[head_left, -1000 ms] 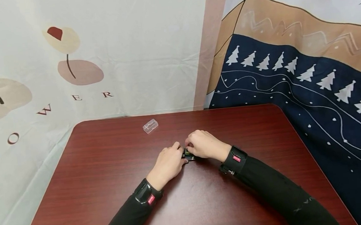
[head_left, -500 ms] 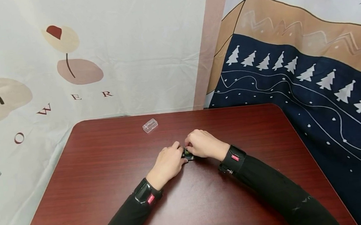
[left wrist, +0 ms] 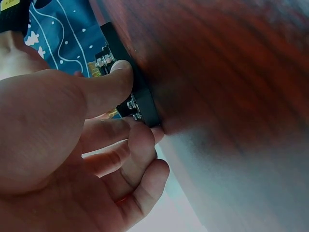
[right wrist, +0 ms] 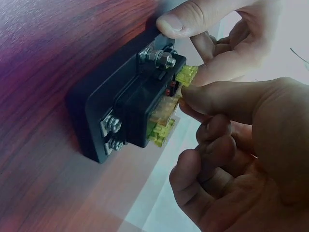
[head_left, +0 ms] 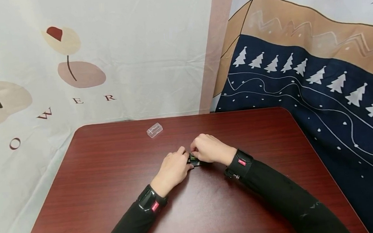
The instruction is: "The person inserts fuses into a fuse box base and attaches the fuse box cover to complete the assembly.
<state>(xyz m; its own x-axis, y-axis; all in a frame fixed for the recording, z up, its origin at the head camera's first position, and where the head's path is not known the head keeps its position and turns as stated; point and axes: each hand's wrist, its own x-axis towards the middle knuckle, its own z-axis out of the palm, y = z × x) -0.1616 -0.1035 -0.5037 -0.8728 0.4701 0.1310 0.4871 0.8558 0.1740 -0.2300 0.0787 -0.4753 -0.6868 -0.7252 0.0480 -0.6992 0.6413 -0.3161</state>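
Observation:
A black fuse block [right wrist: 137,96] with bolt terminals and several yellow blade fuses [right wrist: 187,75] sits on the table, mostly covered by the hands in the head view. My left hand [head_left: 172,170] grips its left end, thumb on the near side and fingers behind. In the left wrist view the thumb lies across the block's black base [left wrist: 145,96]. My right hand [head_left: 211,149] is at the top of the block. Its thumb and forefinger pinch a blade fuse [right wrist: 166,107] in the row, the fingertips partly hiding it; the other fingers are curled.
A clear plastic cover [head_left: 155,130] lies near the back edge of the dark red wooden table [head_left: 110,155]. Printed cloths [head_left: 155,53] hang behind and to the right of the table.
Both hands stay at the fuse block with almost the same grip. The right hand and forearm shift very slightly; the clear cover stays put.

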